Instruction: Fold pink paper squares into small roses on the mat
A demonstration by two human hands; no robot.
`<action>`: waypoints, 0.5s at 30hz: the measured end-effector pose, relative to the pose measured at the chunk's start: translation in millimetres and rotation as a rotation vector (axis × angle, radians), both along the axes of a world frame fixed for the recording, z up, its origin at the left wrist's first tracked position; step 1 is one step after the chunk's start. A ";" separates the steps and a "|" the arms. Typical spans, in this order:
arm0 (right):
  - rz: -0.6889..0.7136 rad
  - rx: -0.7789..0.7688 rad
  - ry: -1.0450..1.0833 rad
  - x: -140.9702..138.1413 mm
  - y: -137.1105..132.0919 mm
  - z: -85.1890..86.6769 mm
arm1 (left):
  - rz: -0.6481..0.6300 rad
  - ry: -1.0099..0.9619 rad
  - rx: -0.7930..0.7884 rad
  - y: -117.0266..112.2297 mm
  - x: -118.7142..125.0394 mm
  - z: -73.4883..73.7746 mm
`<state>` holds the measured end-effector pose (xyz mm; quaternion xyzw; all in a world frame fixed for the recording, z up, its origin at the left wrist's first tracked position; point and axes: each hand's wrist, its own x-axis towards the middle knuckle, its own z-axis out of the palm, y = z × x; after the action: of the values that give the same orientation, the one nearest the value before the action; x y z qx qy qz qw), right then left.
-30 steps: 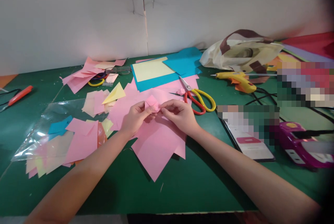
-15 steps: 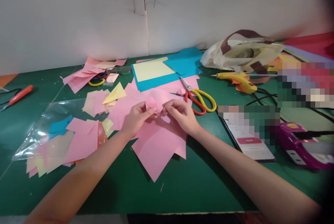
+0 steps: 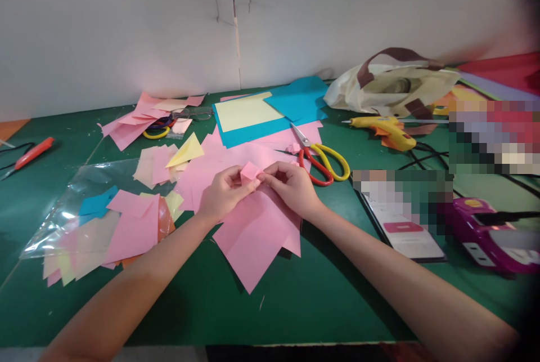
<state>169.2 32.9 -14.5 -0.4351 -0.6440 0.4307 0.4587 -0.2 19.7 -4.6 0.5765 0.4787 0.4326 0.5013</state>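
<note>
My left hand (image 3: 221,193) and my right hand (image 3: 293,186) meet over the middle of the green table (image 3: 320,305). Both pinch a small folded pink paper piece (image 3: 250,171) between their fingertips, held just above a pile of pink paper sheets (image 3: 253,232). The fingers of both hands are curled in. Red and yellow scissors (image 3: 320,159) lie just right of my right hand.
A clear plastic bag with coloured paper squares (image 3: 90,221) lies at the left. Blue and yellow sheets (image 3: 253,114), a yellow glue gun (image 3: 383,128), a cloth bag (image 3: 392,86), a phone (image 3: 405,232), a purple device (image 3: 489,232) and a red cutter (image 3: 31,153) surround the work area.
The small pink piece has been turned and folded between the fingers; it now stands up as a neater square shape. The hands stay in the same place.
</note>
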 end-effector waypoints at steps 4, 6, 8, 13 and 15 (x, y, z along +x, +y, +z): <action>-0.009 0.034 -0.063 -0.1 0.1 -1.5 | -0.063 -0.016 0.058 -0.2 2.7 3.9; -0.015 0.046 -0.093 -0.1 -0.2 -1.1 | -0.040 -0.025 0.077 -0.1 3.2 5.4; -0.016 0.055 -0.089 -0.2 -0.5 -0.4 | 0.030 0.006 0.079 0.0 2.7 5.5; 0.040 0.052 0.042 -1.4 -0.1 -1.4 | 0.002 0.104 0.023 -0.8 0.2 2.4; 0.037 0.032 0.125 -1.9 0.6 -3.5 | -0.008 0.102 0.050 -0.7 0.4 1.8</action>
<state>167.3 33.5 -17.9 -0.3877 -0.6289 0.4551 0.4971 0.2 18.9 -2.8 0.6121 0.4903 0.4125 0.4635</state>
